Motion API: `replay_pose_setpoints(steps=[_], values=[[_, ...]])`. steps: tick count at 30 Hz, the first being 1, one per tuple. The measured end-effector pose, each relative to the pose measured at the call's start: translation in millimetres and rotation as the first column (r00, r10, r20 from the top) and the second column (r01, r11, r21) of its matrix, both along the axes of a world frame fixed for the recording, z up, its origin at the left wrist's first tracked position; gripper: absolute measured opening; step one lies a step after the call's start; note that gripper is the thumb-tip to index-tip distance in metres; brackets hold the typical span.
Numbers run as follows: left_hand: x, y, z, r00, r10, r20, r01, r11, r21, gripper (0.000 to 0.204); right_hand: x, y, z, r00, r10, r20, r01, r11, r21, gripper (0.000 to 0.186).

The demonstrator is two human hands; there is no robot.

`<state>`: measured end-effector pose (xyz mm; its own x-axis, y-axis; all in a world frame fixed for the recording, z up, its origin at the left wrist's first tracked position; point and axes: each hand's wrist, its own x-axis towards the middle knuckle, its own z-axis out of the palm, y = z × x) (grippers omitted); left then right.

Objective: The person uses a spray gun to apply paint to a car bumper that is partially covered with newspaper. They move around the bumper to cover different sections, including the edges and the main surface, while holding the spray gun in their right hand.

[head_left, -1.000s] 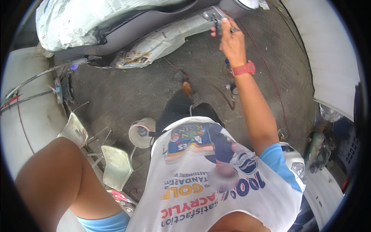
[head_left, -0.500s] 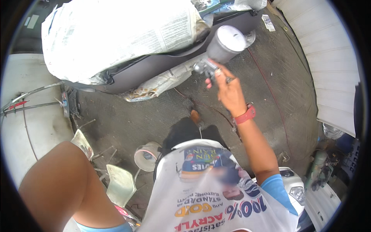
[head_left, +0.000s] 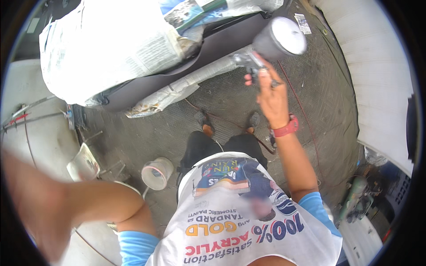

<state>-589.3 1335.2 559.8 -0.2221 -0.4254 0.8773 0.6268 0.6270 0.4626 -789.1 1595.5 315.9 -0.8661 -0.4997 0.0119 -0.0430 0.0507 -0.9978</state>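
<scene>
My right hand [head_left: 273, 99], with a red wristband, is wrapped round a metal spray gun [head_left: 250, 64] topped by a grey cup with a whitish lid [head_left: 288, 36]. The gun is beside the right end of a long dark grey panel [head_left: 177, 73]. Newspaper sheets [head_left: 151, 60] cover the panel's far side, and a wrapped paper strip [head_left: 191, 84] runs along its near edge. My left hand [head_left: 33, 204] is raised close to the camera at the left rim, large and smeared by motion; its fingers cannot be made out.
A thin red hose or cord [head_left: 306, 106] runs over the dark floor on the right. A white bucket [head_left: 157, 173] and a pale chair [head_left: 84, 164] stand at the left. White sheeting [head_left: 381, 75] hangs at the right, near a green cylinder [head_left: 357, 195].
My right hand and the spray gun have shifted right and slightly away along the panel. My left forearm has swung across the left side, bringing the blurred hand into view. Both feet now show.
</scene>
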Motion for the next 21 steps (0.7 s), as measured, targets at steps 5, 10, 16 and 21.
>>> replay_pose_setpoints(steps=[5, 10, 16, 21], values=[[-14.3, 43.8, -153.3, 0.762, -0.031, 0.647, -0.279, 0.885, 0.372, 0.085, -43.5, 5.2, 19.2, 0.958, 0.241, 0.155, -0.235, 0.97, -0.055, 0.044], [29.5, 125.6, -322.4, 0.242, -0.313, 0.919, -0.535, 0.747, 0.395, 0.062, -114.4, 24.6, 10.5, 0.987, 0.145, 0.077, -0.15, 0.986, 0.072, 0.048], [189.0, 247.7, -468.2, -0.338, -0.53, 0.778, -0.675, 0.713, 0.192, 0.075, -191.8, 78.7, 12.1, 0.999, -0.001, -0.037, 0.009, 0.978, 0.209, 0.055], [361.8, 314.7, -558.4, -0.633, -0.526, 0.569, -0.573, 0.812, 0.113, 0.08, -215.9, 119.4, 7.9, 0.991, -0.084, -0.1, 0.107, 0.964, 0.245, 0.055]])
